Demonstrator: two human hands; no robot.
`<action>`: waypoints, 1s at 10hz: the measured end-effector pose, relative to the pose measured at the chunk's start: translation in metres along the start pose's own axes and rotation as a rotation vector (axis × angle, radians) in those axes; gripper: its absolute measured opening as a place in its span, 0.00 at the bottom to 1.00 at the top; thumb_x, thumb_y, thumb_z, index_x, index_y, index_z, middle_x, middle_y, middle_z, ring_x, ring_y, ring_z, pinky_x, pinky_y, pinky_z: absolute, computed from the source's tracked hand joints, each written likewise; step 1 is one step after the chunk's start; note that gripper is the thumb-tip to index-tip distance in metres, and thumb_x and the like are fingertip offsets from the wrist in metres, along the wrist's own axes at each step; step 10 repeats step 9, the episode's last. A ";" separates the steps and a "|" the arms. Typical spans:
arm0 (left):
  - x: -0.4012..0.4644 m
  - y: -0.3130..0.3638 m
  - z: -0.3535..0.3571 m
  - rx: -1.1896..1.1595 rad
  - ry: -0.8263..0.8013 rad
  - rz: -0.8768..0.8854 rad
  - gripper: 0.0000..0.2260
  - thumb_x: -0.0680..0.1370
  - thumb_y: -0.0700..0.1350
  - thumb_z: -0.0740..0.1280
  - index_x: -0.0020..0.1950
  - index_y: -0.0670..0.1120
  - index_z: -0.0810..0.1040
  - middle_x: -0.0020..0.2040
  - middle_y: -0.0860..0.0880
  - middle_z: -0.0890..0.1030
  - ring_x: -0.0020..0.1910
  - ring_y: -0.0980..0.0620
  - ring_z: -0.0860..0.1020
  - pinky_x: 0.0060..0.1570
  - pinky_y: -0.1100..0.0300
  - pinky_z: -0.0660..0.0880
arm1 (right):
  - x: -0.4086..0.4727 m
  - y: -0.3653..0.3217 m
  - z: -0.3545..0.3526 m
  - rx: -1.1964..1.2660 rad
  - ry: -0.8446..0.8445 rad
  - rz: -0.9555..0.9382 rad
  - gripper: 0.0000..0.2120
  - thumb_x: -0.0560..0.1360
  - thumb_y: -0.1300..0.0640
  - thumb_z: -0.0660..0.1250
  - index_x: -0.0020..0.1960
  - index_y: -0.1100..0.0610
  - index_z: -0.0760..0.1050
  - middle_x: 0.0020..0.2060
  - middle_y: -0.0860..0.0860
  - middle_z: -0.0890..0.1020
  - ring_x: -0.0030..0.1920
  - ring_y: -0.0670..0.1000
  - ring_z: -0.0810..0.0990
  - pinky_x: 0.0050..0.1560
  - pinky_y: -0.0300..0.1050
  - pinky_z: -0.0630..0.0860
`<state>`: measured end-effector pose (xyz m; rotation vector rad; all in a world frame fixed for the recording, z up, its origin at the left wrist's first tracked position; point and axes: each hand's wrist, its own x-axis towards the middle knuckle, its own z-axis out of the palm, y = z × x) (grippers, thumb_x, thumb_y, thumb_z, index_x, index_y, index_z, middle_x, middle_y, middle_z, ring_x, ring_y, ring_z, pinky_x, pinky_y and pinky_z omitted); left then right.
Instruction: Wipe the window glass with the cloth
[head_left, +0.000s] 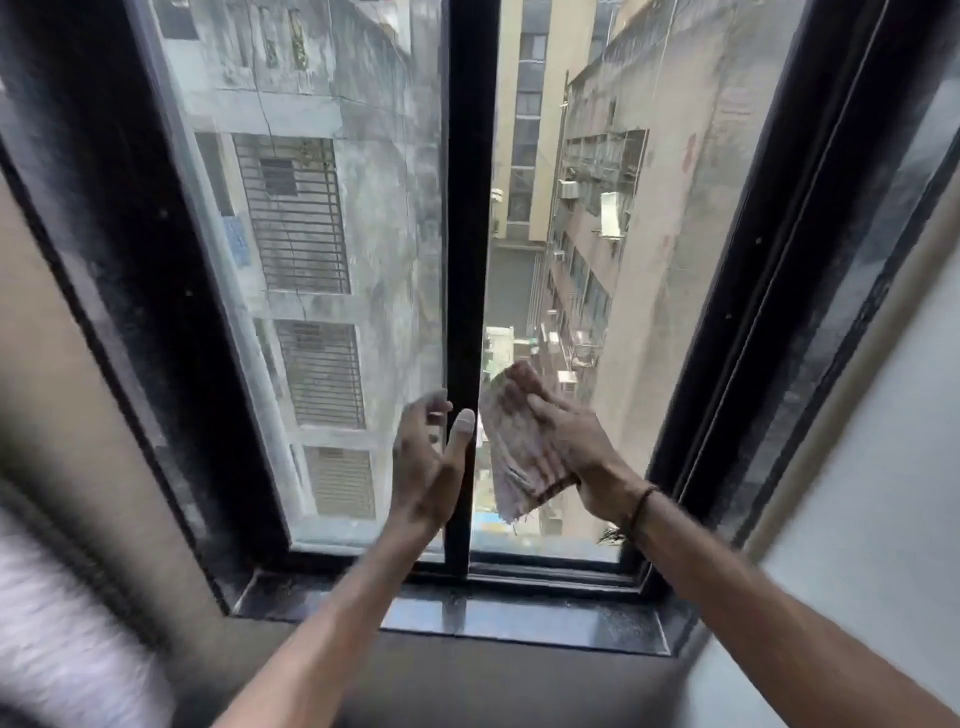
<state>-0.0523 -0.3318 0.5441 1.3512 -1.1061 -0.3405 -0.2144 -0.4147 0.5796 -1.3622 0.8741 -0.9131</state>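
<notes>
Dusty window glass (332, 270); right hand (566, 452) flat, pressing cloth (519, 457); left hand (431, 467) spread.

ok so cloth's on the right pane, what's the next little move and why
Probably sweep the right hand and the cloth sideways, away from the centre bar. The cloth sits flat against the right pane low down beside that bar, so the glass further right looks not yet covered. The left hand seems to brace on the bar and can stay.
</notes>
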 end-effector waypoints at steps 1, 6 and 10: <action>-0.042 -0.045 -0.011 -0.353 -0.185 -0.435 0.27 0.74 0.66 0.65 0.63 0.49 0.83 0.62 0.49 0.86 0.65 0.47 0.83 0.65 0.50 0.78 | -0.009 0.047 0.036 0.131 -0.087 0.194 0.10 0.84 0.59 0.67 0.57 0.55 0.88 0.50 0.53 0.91 0.46 0.53 0.90 0.50 0.47 0.87; -0.349 -0.333 -0.125 -0.077 0.319 -1.338 0.11 0.77 0.31 0.69 0.59 0.38 0.82 0.56 0.39 0.86 0.36 0.57 0.85 0.31 0.70 0.79 | -0.133 0.458 0.175 -0.518 -0.395 0.820 0.05 0.77 0.61 0.77 0.44 0.55 0.84 0.43 0.57 0.87 0.29 0.46 0.84 0.37 0.51 0.88; -0.458 -0.441 -0.114 0.194 0.319 -1.563 0.21 0.77 0.31 0.70 0.70 0.39 0.78 0.65 0.39 0.85 0.51 0.48 0.82 0.47 0.60 0.80 | -0.194 0.617 0.198 -0.656 -0.397 0.925 0.08 0.76 0.64 0.74 0.39 0.55 0.84 0.52 0.59 0.89 0.47 0.58 0.91 0.47 0.58 0.90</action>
